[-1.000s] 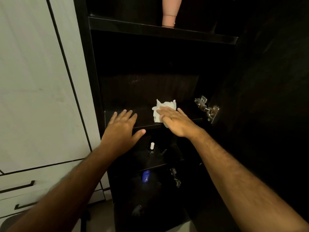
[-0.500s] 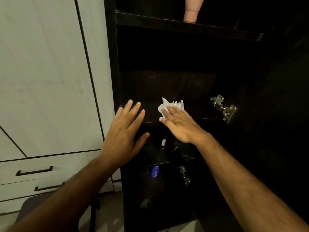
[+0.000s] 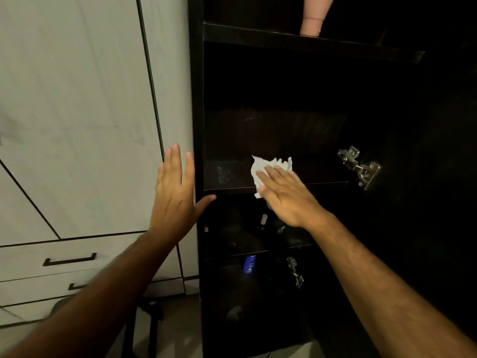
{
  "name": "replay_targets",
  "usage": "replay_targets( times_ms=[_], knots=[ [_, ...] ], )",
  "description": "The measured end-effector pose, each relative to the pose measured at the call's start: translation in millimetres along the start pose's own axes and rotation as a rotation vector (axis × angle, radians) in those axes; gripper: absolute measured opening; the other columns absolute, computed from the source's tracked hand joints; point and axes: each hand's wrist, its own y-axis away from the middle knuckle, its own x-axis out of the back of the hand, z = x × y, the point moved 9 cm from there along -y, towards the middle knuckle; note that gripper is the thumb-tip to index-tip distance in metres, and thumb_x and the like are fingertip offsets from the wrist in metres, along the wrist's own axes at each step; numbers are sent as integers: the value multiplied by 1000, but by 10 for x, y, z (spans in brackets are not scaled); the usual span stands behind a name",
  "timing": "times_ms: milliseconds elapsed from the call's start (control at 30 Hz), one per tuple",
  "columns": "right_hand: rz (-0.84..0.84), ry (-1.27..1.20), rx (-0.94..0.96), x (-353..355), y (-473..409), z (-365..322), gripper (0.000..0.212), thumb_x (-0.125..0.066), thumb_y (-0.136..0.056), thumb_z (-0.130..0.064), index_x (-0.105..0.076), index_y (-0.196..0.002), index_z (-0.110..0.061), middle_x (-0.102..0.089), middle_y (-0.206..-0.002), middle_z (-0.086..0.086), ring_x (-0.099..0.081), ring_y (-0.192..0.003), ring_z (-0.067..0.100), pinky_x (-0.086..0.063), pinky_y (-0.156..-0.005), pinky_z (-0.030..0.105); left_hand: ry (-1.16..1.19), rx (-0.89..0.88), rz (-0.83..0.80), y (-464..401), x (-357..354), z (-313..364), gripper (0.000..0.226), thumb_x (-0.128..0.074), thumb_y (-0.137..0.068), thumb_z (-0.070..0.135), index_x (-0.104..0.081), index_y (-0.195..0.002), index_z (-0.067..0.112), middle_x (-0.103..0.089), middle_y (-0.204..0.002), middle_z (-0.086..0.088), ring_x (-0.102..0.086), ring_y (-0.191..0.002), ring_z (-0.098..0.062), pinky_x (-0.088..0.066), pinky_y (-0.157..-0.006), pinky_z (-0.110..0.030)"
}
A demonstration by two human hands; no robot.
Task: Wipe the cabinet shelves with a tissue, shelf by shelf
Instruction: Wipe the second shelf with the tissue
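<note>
A person's right hand (image 3: 286, 195) presses a white tissue (image 3: 268, 167) flat-fingered on the dark cabinet's middle shelf (image 3: 229, 174), left hand (image 3: 175, 192) spread and empty; lower shelves probably remain.

— What carries things here?
— Dark cabinet shelves (image 3: 232, 174). The middle one, centre frame, bears a crumpled white tissue (image 3: 268, 165) at its front edge.
— And the others?
— Top shelf (image 3: 335, 49): a pink object (image 3: 313, 19). Lower down, a blue bottle (image 3: 249, 264).
</note>
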Motion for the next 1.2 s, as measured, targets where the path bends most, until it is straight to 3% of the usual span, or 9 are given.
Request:
replay_targets(
  times_ms=[100,200,300,500,600,767,900,1067,1200],
  knots=[
    [-12,-24,-124,82,49,313,54,-13,-104,-46,-14,-156,-31,-2,-164,-7,5,-150,7,7,-121,38,22,53,-41,41,-88,-132,99,-55,-84,60,-7,-154,9,-1,-160,-21,0,-149,-35,-12,-117,-52],
    [6,65,-240,152,-165,458,57,-12,-102,-46,-18,-155,-25,-7,-164,4,-1,-151,18,2,-121,42,39,82,-62,62,-130,-212,99,-45,-82,68,-9,-154,9,-3,-160,-21,-2,-148,-35,-14,-117,-52],
    [25,95,-166,100,-354,90,57,-16,-101,-46,-26,-151,-21,-15,-162,10,-9,-150,25,-6,-120,44,43,86,-63,54,-136,-218,100,-43,-81,70,-7,-154,11,-1,-161,-19,-1,-149,-34,-13,-117,-51],
    [-47,-23,42,-73,-60,-297,54,-18,-104,-43,-11,-156,-31,2,-164,-7,7,-149,7,6,-122,34,74,84,-72,60,-187,-184,99,-47,-81,67,-6,-154,14,-3,-161,-18,-2,-149,-33,-12,-116,-49],
    [-33,-43,-80,59,-56,46,54,-17,-103,-45,-20,-154,-29,-6,-164,-6,0,-150,7,2,-122,36,86,75,-82,70,-218,-194,99,-47,-81,66,-2,-154,17,-3,-161,-17,1,-148,-30,-11,-117,-48],
    [63,65,-192,98,-408,-60,70,-16,-96,-57,-44,-141,-11,-36,-151,13,-25,-144,26,-19,-118,45,108,54,-84,62,-226,-169,98,-54,-82,61,-6,-154,14,-4,-161,-17,-2,-149,-32,-13,-118,-48],
    [49,22,-80,-26,-488,-640,64,-19,-99,-50,-33,-149,-13,-24,-159,12,-16,-148,24,-12,-121,42,97,37,-74,62,-214,-163,100,-60,-82,58,-4,-154,15,-5,-161,-17,-2,-149,-31,-13,-118,-47],
    [-112,-59,156,-119,-303,-907,54,-20,-103,-40,-13,-156,-30,-1,-164,-7,6,-149,7,5,-121,34,88,32,-100,78,-220,-153,106,-69,-78,54,-5,-154,15,-5,-161,-17,-4,-149,-32,-14,-117,-48],
    [-121,-13,-17,14,-271,-404,54,-17,-103,-41,-11,-156,-32,2,-164,-8,7,-149,7,8,-121,39,59,37,-142,70,-226,-182,112,-76,-74,50,-6,-154,16,-5,-162,-15,-2,-149,-30,-10,-117,-44]
  ],
)
